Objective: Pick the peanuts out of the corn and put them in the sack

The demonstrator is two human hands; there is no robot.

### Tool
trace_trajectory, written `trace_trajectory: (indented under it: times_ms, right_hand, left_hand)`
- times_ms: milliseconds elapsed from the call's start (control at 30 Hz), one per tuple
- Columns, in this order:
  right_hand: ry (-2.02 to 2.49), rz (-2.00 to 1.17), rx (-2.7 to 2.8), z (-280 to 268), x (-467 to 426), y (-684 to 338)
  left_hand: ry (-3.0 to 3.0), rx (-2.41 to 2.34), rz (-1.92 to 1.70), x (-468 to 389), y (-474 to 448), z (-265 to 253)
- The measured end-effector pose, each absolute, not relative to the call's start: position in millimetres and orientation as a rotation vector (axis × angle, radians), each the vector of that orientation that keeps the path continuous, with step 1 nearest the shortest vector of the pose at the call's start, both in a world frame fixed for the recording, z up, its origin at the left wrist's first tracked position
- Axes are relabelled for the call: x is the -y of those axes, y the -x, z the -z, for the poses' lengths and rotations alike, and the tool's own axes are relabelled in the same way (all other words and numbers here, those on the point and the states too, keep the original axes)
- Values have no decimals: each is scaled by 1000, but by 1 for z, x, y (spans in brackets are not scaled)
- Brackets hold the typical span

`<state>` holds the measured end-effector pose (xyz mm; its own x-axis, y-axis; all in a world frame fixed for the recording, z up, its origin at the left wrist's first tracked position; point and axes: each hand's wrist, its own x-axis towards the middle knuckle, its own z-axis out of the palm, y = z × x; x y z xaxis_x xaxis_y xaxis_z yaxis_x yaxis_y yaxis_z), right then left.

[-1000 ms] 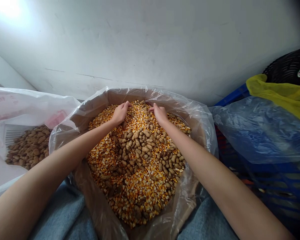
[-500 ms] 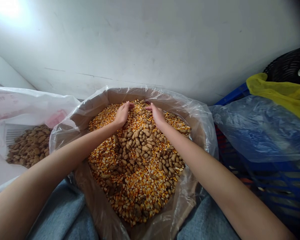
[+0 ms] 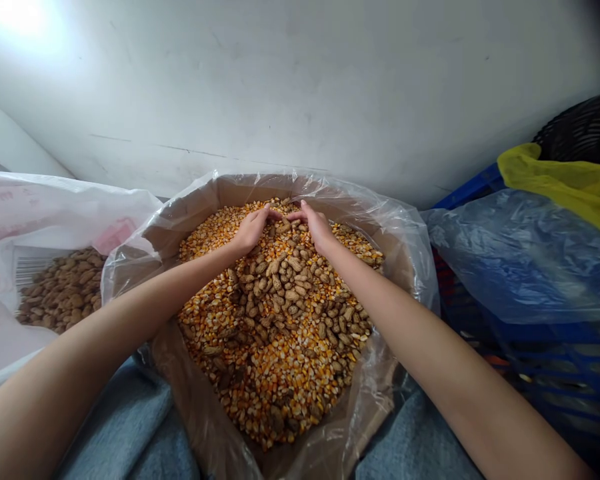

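Note:
Dried corn kernels (image 3: 275, 367) mixed with unshelled peanuts (image 3: 283, 280) fill a cardboard box (image 3: 230, 193) lined with a clear plastic bag (image 3: 417, 243). At the far side of the mix, my left hand (image 3: 253, 228) rests against the kernels, open, its fingers stretched inward. Facing it, my right hand (image 3: 317, 225) is also open, thumb up and fingers pointing toward the left one. A few peanuts and kernels lie between the two palms, with the fingertips close together. The lower edges of both hands are partly hidden in the mix.
A white plastic sack (image 3: 70, 200) on the left holds more peanuts (image 3: 65, 293). To the right stands a blue crate (image 3: 575, 360) under a clear plastic bag (image 3: 530, 257), a yellow mesh bag (image 3: 560, 173) and a black basket-like item (image 3: 577, 130). A white wall (image 3: 300, 87) rises behind the box.
Both hands have drawn closer together at the far side of the box, narrowing the gap around the peanuts and kernels. The view has shifted very slightly.

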<state>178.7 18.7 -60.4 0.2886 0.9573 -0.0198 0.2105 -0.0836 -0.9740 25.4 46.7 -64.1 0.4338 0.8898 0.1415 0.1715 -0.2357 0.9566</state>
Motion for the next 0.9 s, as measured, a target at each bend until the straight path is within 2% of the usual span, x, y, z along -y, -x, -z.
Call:
trace_trajectory:
  times_ms: [500, 900]
  right_hand:
    - [1372, -1033, 1046, 61, -20, -175]
    - [1341, -1122, 1056, 52, -14, -172]
  left_hand:
    - [-1538, -847, -961, -46, -27, 61]
    - [-1720, -956, -891, -43, -22, 61]
